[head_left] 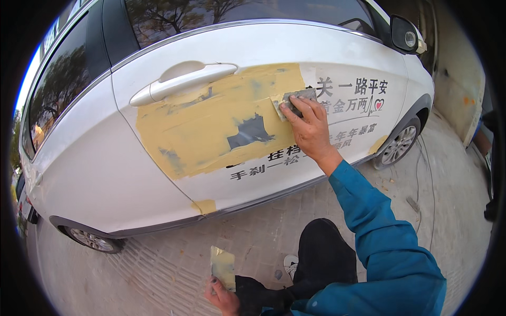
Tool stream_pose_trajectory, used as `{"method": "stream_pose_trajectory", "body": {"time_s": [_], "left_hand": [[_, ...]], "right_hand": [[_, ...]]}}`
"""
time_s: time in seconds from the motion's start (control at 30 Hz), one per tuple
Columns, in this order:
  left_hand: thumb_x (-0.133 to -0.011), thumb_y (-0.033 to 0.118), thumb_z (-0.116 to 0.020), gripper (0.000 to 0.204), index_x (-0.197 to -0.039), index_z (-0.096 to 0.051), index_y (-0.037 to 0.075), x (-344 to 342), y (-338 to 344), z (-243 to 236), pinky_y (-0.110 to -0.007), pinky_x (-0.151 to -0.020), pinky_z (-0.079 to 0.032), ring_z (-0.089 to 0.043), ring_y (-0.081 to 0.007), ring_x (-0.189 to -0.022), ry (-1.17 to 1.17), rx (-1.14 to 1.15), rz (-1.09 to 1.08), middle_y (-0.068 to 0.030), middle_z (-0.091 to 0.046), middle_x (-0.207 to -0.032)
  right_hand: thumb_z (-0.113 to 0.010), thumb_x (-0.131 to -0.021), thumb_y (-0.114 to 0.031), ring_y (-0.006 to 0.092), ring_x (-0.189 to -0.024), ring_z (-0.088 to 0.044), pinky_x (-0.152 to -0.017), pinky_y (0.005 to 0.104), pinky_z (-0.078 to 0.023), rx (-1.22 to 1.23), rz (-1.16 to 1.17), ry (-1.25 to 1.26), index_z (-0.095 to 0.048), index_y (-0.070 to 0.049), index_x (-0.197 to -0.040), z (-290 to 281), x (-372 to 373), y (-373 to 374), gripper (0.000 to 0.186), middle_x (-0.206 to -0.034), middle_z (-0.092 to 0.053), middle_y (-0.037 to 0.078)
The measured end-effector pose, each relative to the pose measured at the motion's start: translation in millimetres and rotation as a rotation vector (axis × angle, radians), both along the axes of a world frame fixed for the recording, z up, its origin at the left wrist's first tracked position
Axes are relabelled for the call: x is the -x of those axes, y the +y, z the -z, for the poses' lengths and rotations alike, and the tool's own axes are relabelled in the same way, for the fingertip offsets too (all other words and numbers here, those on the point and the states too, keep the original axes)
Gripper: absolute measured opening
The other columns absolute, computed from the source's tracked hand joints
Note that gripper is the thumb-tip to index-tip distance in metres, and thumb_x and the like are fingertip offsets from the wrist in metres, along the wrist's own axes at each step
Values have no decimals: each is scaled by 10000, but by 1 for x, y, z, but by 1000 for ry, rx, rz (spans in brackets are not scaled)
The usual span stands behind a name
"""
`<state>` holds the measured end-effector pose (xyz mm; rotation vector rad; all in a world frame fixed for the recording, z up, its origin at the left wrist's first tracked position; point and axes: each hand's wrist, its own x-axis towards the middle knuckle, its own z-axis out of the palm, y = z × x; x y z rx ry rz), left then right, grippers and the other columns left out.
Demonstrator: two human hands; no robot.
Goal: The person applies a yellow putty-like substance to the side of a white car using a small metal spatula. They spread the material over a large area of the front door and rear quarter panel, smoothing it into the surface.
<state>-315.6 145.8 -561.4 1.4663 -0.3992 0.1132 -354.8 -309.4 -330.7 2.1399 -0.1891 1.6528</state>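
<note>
My right hand (pixel 315 131) presses a flat putty spreader (pixel 285 99) against the white car door (pixel 253 45), at the upper right part of a broad patch of yellow putty (pixel 200 126). Its fingers are closed on the blade, and putty shows along the left end. Within the patch, a dark grey area (pixel 250 130) stays uncovered, and thin grey streaks show through elsewhere. Low in the view, my left hand (pixel 224 300) grips a thin rectangular plate (pixel 223 266) smeared with yellow putty, held upright away from the car.
Above the putty is the door handle (pixel 184 83). Dark lettering (pixel 350 100) covers the door's right side. A side mirror (pixel 405 35) juts out at upper right. Cables (pixel 419 184) lie on the paved ground (pixel 263 231) near the front wheel (pixel 399 145). My bent knee (pixel 327 253) is below the door.
</note>
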Motion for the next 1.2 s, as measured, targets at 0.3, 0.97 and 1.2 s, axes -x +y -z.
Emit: {"method": "stream_pose_trajectory", "body": {"time_s": [0.3,0.97,1.2], "left_hand": [[-1160,363,-488,500,-914,-656,-39,0,5,-1,-280,-684,-419,-544,-103,-785,-34,-13,12,-17,-633,-820],[-1158,374,-474,481,-1049,-666,-53,8,-1,-29,-305,-763,-494,-633,-144,-862,225,234,47,-66,-683,-959],[-1169,476,-419,620,-1324,-626,-88,-3,-23,-41,-389,-899,-587,-740,-248,-1028,345,507,340,-160,-729,-1198]], "right_hand": [[-652,-905,22,311,-1295,-597,-1152,556,-430,-82,-58,101,-758,-176,-1343,40,38,39,492,-1398,-679,74],[-669,-882,16,308,-1235,-630,-1113,513,-458,-167,-120,278,-736,-138,-1350,104,29,64,497,-1349,-698,87],[-599,-1058,4,227,-1260,-655,-1066,335,-507,-1416,-1009,181,-679,33,-1392,116,54,191,344,-1407,-683,165]]}}
